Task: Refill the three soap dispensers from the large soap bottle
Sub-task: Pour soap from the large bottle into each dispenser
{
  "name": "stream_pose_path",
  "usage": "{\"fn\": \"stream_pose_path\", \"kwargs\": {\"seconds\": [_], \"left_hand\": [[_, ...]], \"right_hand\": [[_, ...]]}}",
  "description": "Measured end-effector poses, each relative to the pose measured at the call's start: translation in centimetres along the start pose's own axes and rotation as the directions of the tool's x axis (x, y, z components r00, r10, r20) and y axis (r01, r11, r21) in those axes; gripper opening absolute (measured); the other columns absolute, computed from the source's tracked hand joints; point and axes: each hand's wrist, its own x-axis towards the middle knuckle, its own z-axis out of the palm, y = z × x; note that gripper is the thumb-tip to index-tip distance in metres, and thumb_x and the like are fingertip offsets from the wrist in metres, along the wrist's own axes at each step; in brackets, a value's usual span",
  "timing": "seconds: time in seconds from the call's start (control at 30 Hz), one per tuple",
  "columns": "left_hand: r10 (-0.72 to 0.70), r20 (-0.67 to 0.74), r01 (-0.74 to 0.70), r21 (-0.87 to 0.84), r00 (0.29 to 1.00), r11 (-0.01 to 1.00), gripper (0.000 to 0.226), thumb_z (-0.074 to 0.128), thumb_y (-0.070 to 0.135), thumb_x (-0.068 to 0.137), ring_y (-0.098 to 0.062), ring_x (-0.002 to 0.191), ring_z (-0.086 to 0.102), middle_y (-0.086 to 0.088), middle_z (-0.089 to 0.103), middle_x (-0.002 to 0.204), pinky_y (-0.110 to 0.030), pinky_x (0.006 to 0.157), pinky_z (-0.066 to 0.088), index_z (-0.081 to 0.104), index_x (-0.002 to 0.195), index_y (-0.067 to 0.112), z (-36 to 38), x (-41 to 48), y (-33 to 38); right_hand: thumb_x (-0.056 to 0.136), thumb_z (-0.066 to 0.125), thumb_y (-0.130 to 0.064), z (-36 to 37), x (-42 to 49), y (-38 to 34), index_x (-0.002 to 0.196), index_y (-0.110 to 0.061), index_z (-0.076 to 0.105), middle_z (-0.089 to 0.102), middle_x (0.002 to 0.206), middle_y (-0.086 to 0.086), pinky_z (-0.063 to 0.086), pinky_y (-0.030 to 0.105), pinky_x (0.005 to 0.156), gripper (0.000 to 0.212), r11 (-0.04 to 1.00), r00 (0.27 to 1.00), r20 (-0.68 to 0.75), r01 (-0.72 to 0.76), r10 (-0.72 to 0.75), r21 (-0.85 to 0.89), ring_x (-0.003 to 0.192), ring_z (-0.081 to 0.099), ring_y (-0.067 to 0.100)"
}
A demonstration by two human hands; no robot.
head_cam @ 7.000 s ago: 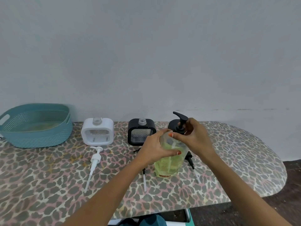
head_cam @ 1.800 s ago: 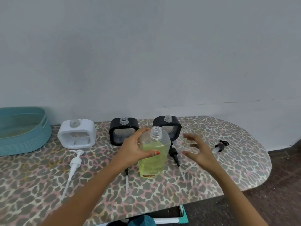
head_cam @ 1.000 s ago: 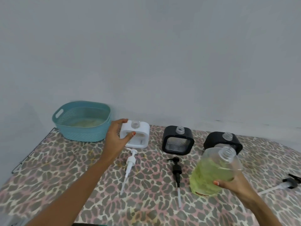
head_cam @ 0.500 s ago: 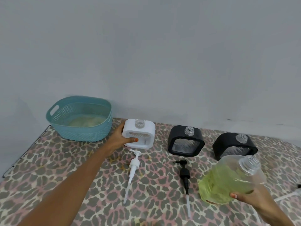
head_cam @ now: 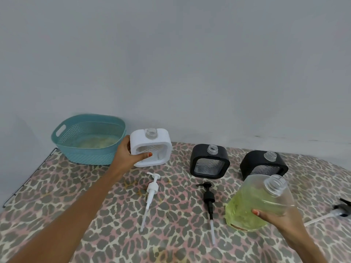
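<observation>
Fingers of the left hand [head_cam: 126, 156] clamp the white dispenser [head_cam: 151, 147], just right of the teal basket [head_cam: 89, 139]. Right hand [head_cam: 279, 220] grips the tilted, uncapped soap bottle [head_cam: 256, 202] right of it, before two black dispensers [head_cam: 209, 161] on the tabletop [head_cam: 95, 215].

Three dispensers stand in a row along the back of the table [head_cam: 76, 186]: left dispenser [head_cam: 152, 149], middle dispenser [head_cam: 209, 161], right dispenser [head_cam: 263, 162]. A basket [head_cam: 89, 139] sits left of the row. One pump [head_cam: 151, 194] lies before the left dispenser, a second pump [head_cam: 209, 198] before the middle. The large bottle [head_cam: 258, 202] is before the right dispenser. A third pump [head_cam: 340, 207] lies at far right.
</observation>
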Motion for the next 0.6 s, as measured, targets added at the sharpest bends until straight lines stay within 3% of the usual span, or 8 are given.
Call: {"fn": "stream_pose_path", "kwargs": {"seconds": [0.1, 0.27, 0.33, 0.43, 0.53, 0.6], "left_hand": [[0.042, 0.000, -0.042, -0.009, 0.999, 0.999, 0.050, 0.077, 0.005, 0.067, 0.000, 0.083, 0.052, 0.013, 0.054, 0.091, -0.016, 0.069, 0.042, 0.046, 0.100, 0.027, -0.7, -1.4, 1.1], [0.094, 0.038, -0.092, -0.052, 0.995, 0.994, 0.052, 0.078, 0.008, 0.066, 0.000, 0.088, 0.053, 0.013, 0.056, 0.097, -0.016, 0.070, 0.040, 0.048, 0.104, 0.029, -1.3, -4.0, 2.4], [0.107, 0.075, -0.101, -0.077, 0.991, 0.992, 0.056, 0.082, 0.015, 0.061, -0.004, 0.092, 0.055, 0.009, 0.058, 0.100, -0.019, 0.073, 0.042, 0.049, 0.103, 0.031, -1.2, -5.0, 2.8], [0.124, 0.117, -0.114, -0.089, 0.985, 0.989, 0.060, 0.087, 0.026, 0.053, -0.001, 0.090, 0.055, 0.014, 0.058, 0.098, -0.016, 0.070, 0.041, 0.047, 0.096, 0.039, -0.8, -6.7, 3.7], [0.129, 0.181, -0.116, -0.078, 0.975, 0.990, 0.073, 0.082, 0.050, 0.035, 0.002, 0.086, 0.060, 0.021, 0.063, 0.092, -0.011, 0.067, 0.046, 0.047, 0.099, 0.041, -0.6, -8.3, 4.4], [0.157, 0.230, -0.141, -0.086, 0.960, 0.986, 0.085, 0.080, 0.063, 0.025, 0.008, 0.084, 0.061, 0.031, 0.064, 0.089, -0.006, 0.064, 0.048, 0.047, 0.102, 0.043, -0.7, -9.3, 4.8]], "right_hand": [[0.029, 0.091, -0.047, 0.5, -0.3, -0.2, 0.107, 0.003, 0.061, 0.074, 0.087, 0.000, 0.055, 0.018, 0.060, 0.098, 0.999, 0.999, -0.012, 0.051, -0.051, -0.007, 0.078, 0.070, 0.014], [0.033, 0.091, -0.046, 1.2, -0.7, -1.7, 0.108, -0.018, 0.060, 0.072, 0.092, 0.000, 0.056, 0.019, 0.063, 0.086, 0.984, 0.981, -0.088, 0.175, -0.171, 0.033, 0.085, 0.069, 0.016], [0.031, 0.089, -0.052, 1.3, -0.9, -3.0, 0.104, -0.028, 0.059, 0.071, 0.093, -0.007, 0.055, 0.017, 0.063, 0.083, 0.975, 0.972, -0.091, 0.221, -0.218, 0.025, 0.086, 0.068, 0.011], [0.036, 0.087, -0.042, 1.7, -1.2, -4.6, 0.103, -0.036, 0.055, 0.068, 0.096, -0.007, 0.054, 0.016, 0.066, 0.075, 0.957, 0.952, -0.102, 0.290, -0.288, 0.002, 0.091, 0.066, 0.009], [0.034, 0.082, -0.062, 2.1, -1.7, -5.9, 0.108, -0.040, 0.051, 0.063, 0.109, -0.005, 0.055, 0.025, 0.077, 0.083, 0.940, 0.933, -0.115, 0.340, -0.340, -0.022, 0.099, 0.063, 0.009], [0.037, 0.082, -0.061, 2.2, -1.9, -6.5, 0.112, -0.036, 0.050, 0.062, 0.111, -0.004, 0.052, 0.031, 0.083, 0.085, 0.922, 0.915, -0.113, 0.384, -0.387, -0.052, 0.102, 0.061, 0.013]]}}
